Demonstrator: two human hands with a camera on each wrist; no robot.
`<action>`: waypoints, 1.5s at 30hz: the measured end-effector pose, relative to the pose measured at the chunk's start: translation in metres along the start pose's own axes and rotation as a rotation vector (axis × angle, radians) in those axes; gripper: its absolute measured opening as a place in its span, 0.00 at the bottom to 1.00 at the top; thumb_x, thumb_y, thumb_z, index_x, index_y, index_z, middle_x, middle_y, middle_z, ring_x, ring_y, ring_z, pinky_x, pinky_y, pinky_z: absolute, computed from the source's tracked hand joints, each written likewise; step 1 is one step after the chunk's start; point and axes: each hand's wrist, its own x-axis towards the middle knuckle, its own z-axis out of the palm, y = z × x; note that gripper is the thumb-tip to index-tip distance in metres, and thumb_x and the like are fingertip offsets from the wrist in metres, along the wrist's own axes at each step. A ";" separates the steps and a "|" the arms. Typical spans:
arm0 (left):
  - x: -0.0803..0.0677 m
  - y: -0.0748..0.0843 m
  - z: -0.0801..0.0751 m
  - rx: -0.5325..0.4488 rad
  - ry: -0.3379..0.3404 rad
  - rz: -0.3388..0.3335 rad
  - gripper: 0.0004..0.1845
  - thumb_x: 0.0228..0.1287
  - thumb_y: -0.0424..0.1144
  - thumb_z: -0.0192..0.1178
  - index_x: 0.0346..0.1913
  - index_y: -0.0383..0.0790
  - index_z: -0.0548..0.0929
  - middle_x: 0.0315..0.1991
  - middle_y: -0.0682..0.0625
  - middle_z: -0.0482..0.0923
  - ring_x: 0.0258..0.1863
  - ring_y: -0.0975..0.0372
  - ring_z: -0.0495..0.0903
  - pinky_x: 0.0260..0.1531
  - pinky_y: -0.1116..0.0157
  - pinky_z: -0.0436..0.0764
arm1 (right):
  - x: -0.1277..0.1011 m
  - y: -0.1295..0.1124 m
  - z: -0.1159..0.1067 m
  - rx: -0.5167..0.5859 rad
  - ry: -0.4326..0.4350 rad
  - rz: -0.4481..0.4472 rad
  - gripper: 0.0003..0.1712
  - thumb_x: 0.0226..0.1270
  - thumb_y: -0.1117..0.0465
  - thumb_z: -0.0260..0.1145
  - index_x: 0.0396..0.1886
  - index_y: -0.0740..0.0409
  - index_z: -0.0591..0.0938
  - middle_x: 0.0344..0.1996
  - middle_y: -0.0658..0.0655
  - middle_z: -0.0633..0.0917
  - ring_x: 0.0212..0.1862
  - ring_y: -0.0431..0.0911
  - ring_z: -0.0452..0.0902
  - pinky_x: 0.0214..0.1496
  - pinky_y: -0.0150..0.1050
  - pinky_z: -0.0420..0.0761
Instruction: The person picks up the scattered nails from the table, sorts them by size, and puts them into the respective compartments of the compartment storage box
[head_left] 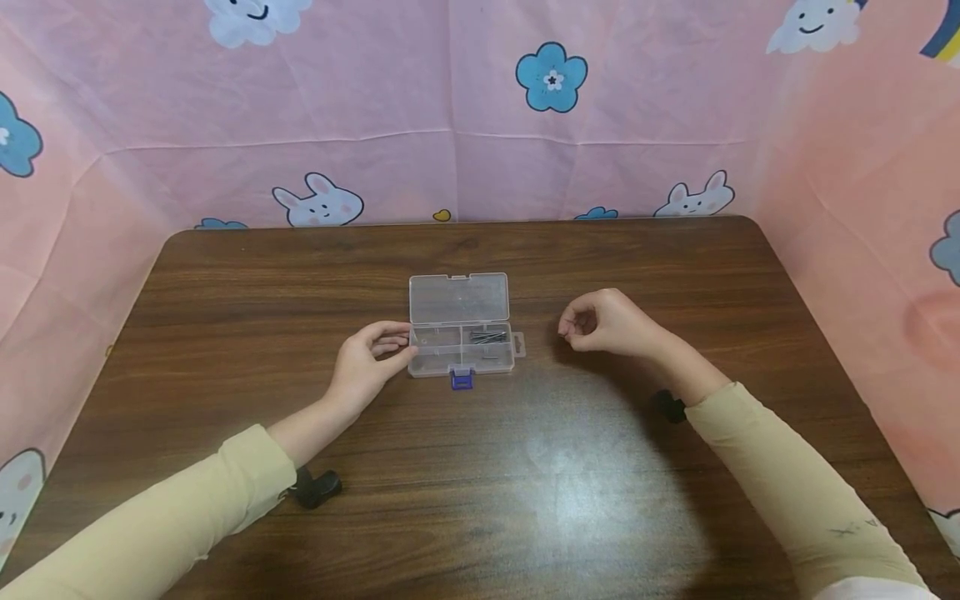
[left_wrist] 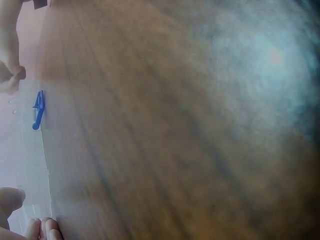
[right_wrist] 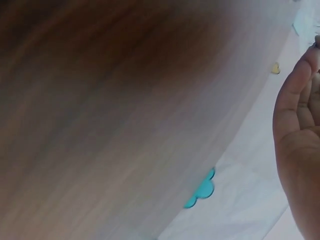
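A clear plastic compartment box [head_left: 435,361] lies on the table with its lid [head_left: 459,298] folded back and its blue latch [head_left: 462,380] at the front. Thin dark metal pins, like nails or screws [head_left: 488,337], fill part of its back right compartment; a small one lies in the front right compartment. My left hand [head_left: 363,362] grips the box's left end between thumb and fingers. To the right of the box, my right hand [head_left: 611,323] hovers above the table, fingers curled in toward the thumb, with nothing clearly showing between the fingertips.
Dark wood-grain tabletop [head_left: 525,483] spreads around the box. Behind it and at both sides hangs a pink patterned cloth [head_left: 405,92]. A hang tab [head_left: 520,344] sticks out from the box's right end. Dark wrist mounts [head_left: 315,489] jut from below both sleeves.
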 end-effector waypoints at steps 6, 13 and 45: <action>0.000 0.000 0.000 0.000 -0.001 0.004 0.20 0.72 0.32 0.69 0.63 0.30 0.82 0.59 0.34 0.84 0.59 0.45 0.84 0.67 0.54 0.83 | 0.015 -0.013 0.010 0.037 -0.013 -0.044 0.07 0.60 0.73 0.70 0.35 0.61 0.90 0.30 0.54 0.90 0.33 0.42 0.80 0.36 0.30 0.84; 0.001 0.000 0.000 0.001 0.001 0.006 0.19 0.72 0.32 0.69 0.62 0.30 0.83 0.59 0.34 0.85 0.59 0.45 0.84 0.67 0.54 0.83 | 0.030 -0.028 0.021 0.060 -0.038 -0.073 0.06 0.61 0.72 0.70 0.35 0.61 0.90 0.31 0.54 0.90 0.33 0.42 0.79 0.36 0.30 0.83; 0.002 -0.002 0.001 0.005 0.007 0.013 0.19 0.72 0.32 0.69 0.62 0.29 0.83 0.59 0.33 0.85 0.59 0.45 0.85 0.68 0.52 0.83 | 0.052 -0.049 0.053 -0.038 -0.088 -0.248 0.08 0.61 0.73 0.71 0.35 0.58 0.91 0.33 0.52 0.91 0.34 0.38 0.82 0.37 0.32 0.88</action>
